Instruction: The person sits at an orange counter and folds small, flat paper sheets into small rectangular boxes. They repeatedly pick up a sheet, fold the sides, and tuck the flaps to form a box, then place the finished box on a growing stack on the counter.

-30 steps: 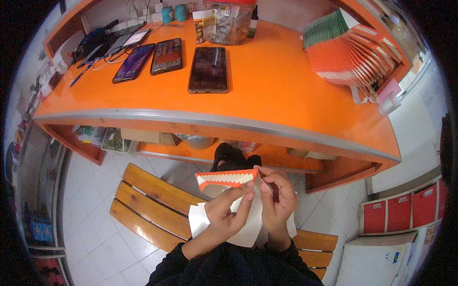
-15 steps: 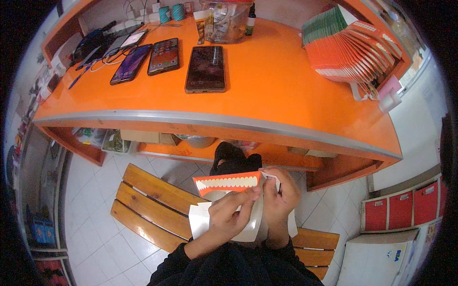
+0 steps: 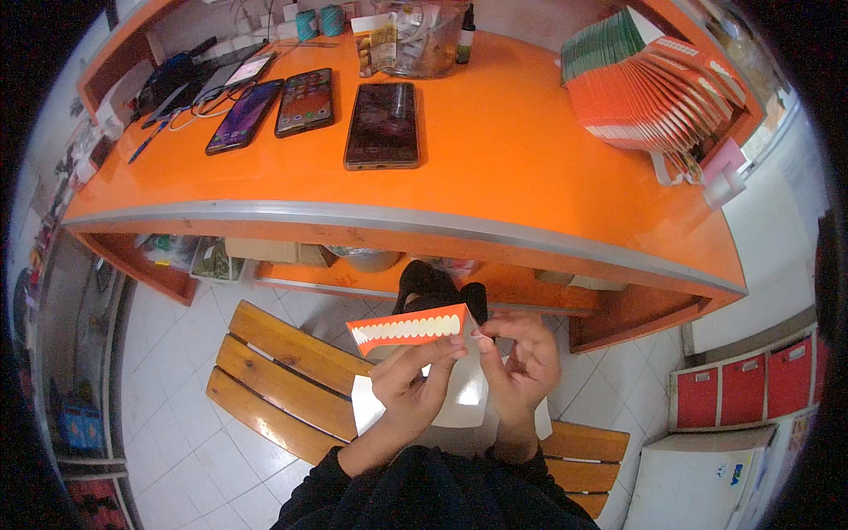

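Note:
A folded card carton [image 3: 411, 326], orange with a row of white scallops, is raised above my lap. My left hand [image 3: 411, 382] is closed on its lower edge, thumb against the fingers. At the carton's right end my right hand [image 3: 523, 360] pinches a small white flap between thumb and fingertips. Beneath both hands, a white glossy card sheet [image 3: 367, 406] lies across my lap; the hands cover part of it.
In front stands an orange desk [image 3: 495, 141] with a metal-edged front. It carries a dark phone [image 3: 382, 126], two more phones, a clear plastic tub [image 3: 428, 40] and a fanned stack of orange-green folded cards [image 3: 645, 88]. Below me is a wooden slatted bench [image 3: 274, 375].
Both hands' grip has shifted; the carton has moved slightly left and up, and its right end is now tilted toward me. My right fingers have spread a little around the flap.

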